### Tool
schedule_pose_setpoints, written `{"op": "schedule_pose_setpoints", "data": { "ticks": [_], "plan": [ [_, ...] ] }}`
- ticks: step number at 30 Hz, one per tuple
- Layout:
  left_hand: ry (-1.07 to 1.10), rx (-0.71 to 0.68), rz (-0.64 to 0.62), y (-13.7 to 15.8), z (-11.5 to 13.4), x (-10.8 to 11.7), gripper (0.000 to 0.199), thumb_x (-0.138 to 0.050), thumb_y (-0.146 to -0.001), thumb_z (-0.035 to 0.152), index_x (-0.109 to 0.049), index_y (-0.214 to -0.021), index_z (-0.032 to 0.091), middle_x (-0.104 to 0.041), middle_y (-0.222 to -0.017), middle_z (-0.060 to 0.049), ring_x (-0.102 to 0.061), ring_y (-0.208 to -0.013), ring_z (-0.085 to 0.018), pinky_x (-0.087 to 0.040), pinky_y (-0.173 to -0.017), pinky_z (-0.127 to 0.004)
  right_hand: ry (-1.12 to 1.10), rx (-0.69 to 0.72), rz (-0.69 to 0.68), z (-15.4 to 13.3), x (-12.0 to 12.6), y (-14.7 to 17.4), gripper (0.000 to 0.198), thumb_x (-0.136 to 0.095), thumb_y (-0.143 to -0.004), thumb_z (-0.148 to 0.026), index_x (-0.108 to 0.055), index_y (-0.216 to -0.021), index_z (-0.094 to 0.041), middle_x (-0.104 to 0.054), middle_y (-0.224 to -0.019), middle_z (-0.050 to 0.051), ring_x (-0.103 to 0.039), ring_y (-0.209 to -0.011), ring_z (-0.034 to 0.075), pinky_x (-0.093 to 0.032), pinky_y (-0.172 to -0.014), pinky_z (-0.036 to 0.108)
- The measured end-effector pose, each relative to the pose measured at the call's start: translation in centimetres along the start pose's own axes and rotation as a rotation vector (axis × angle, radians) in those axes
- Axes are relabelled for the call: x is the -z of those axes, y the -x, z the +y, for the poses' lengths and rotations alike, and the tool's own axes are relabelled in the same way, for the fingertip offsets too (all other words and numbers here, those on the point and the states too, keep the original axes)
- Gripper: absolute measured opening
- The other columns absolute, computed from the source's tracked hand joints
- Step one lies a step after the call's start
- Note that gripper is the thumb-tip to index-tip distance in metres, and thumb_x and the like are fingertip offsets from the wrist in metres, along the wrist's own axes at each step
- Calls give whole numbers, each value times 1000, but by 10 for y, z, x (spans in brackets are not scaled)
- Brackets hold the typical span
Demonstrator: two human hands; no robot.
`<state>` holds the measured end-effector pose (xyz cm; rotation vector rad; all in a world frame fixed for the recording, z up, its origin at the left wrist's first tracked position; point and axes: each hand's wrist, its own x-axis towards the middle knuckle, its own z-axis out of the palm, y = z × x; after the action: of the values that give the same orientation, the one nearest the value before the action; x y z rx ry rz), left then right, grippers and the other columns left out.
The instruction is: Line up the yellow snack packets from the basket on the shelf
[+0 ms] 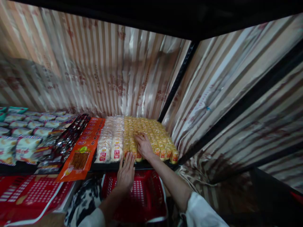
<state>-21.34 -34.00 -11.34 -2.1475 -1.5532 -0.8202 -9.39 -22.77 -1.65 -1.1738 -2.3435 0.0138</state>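
Rows of small yellow snack packets [151, 127] in clear wrap stand on the shelf before me. My left hand [126, 172] has its fingers stretched out, its fingertips against the front ends of the yellow packets. Further back, my right hand [144, 145] rests on top of these packets with its fingers extended; some fingertips are hard to make out. Neither hand visibly grips anything. White wrapped snack packets [104, 138] line up directly to the left of the yellow ones. Beside those lies a long orange snack bag [81, 148], sticking out past the shelf's front edge.
Below the shelf, a red plastic basket [151, 201] sits under my forearms. Another red basket [26, 195] is at lower left. Dark shiny packets [71, 132] and white bags [26, 145] fill the left shelf. Black posts [176, 85] and striped sheeting [99, 69] enclose the back and right.
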Motion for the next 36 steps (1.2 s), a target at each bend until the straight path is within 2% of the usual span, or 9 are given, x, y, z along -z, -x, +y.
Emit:
{"op": "schedule_pose_setpoints", "data": {
  "ticks": [6, 11, 19, 23, 28, 32, 36],
  "plan": [
    [9, 61, -8, -4, 4, -11, 45, -37, -86, 17, -43, -130, 13, -38, -141, -8, -25, -134, -22, -21, -110, -43, 65, 32, -254, 22, -16, -60, 42, -53, -75, -9, -61, -114, -25, -60, -118, 2, -34, -119, 24, -26, -100, 41],
    [-60, 93, 16, -4, 11, -24, 45, -38, -86, 18, -44, -130, 12, -43, -137, -8, -28, -133, -22, -17, -111, -43, 146, 75, -343, 30, -14, -74, 29, -50, -80, -14, -68, -99, -27, -63, -110, 1, -37, -112, 22, -23, -97, 38],
    [-70, 143, 50, -4, 19, -33, 43, -37, -85, 15, -47, -126, 9, -45, -136, -11, -28, -133, -23, -23, -108, -43, 176, 144, -312, 35, -4, -70, 28, -49, -79, -13, -68, -96, -24, -65, -99, 3, -40, -105, 21, -22, -96, 37],
    [-87, 119, 61, -4, 20, -37, 44, -39, -83, 12, -44, -127, 7, -45, -135, -12, -27, -133, -24, -26, -107, -43, 152, 142, -245, 34, -5, -69, 31, -50, -78, -14, -65, -104, -23, -63, -106, 3, -40, -105, 22, -25, -95, 35],
    [-105, 130, 62, -3, 20, -39, 48, -38, -83, 10, -38, -131, 7, -43, -137, -13, -25, -134, -24, -28, -107, -43, 107, 240, -321, 33, -13, -72, 33, -49, -81, -15, -65, -107, -27, -63, -108, 1, -39, -108, 21, -25, -97, 35],
    [-101, 120, 42, -3, 20, -39, 51, -37, -84, 12, -33, -134, 7, -41, -138, -13, -26, -133, -24, -29, -106, -43, 92, 211, -333, 38, -17, -73, 33, -51, -78, -14, -66, -104, -27, -63, -109, 1, -40, -108, 20, -24, -99, 35],
    [-102, 121, 42, -5, 21, -37, 51, -37, -83, 11, -34, -134, 7, -41, -138, -14, -26, -133, -25, -29, -106, -43, 58, 118, -220, 42, -17, -75, 42, -51, -75, -11, -62, -112, -27, -60, -116, 1, -37, -113, 21, -23, -100, 37]
  ]
}}
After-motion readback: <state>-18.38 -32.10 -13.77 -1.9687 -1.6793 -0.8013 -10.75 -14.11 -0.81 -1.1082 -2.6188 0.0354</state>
